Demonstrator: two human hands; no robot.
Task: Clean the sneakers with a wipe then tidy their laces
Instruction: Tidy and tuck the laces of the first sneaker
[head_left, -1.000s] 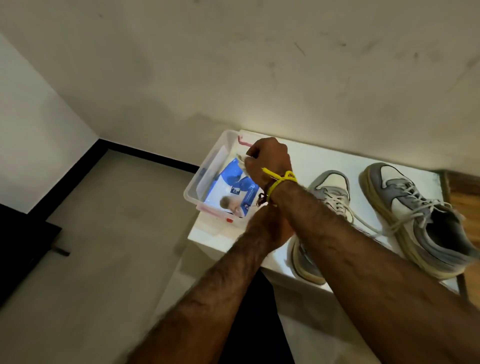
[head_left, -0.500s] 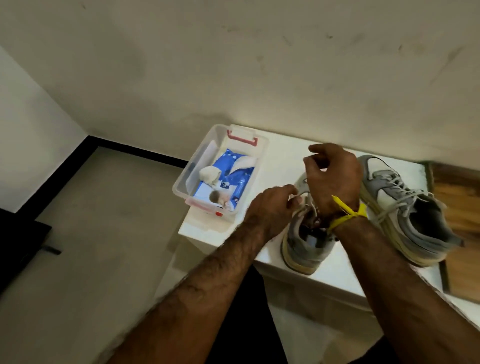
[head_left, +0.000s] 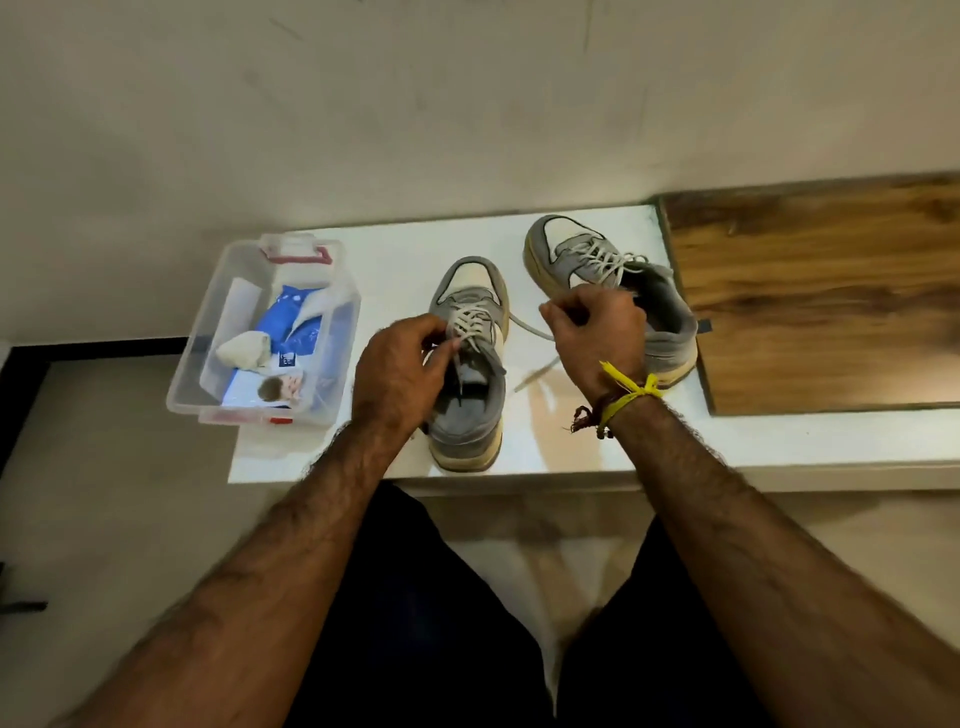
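Observation:
Two grey and white sneakers stand on a white shelf (head_left: 561, 447), toes toward the wall. The near sneaker (head_left: 470, 364) is in the middle, the far sneaker (head_left: 608, 275) to its right. My left hand (head_left: 400, 374) pinches the white lace at the near sneaker's tongue. My right hand (head_left: 597, 332) grips the other lace end (head_left: 530, 328), pulled out to the right above the shelf; a loose tip hangs near the shelf top. A crumpled white wipe (head_left: 244, 351) lies in a clear plastic bin (head_left: 208, 332) on top of a blue wipe pack (head_left: 291, 332).
The bin sits at the shelf's left end, partly over the edge. A wooden panel (head_left: 821, 296) lies to the right of the far sneaker. The wall stands right behind the shelf. My dark-trousered legs are below the shelf's front edge.
My right hand left the bin, where the wipe now lies, and came to the near sneaker. Both hands now hold its laces, drawn apart. The view has tilted down.

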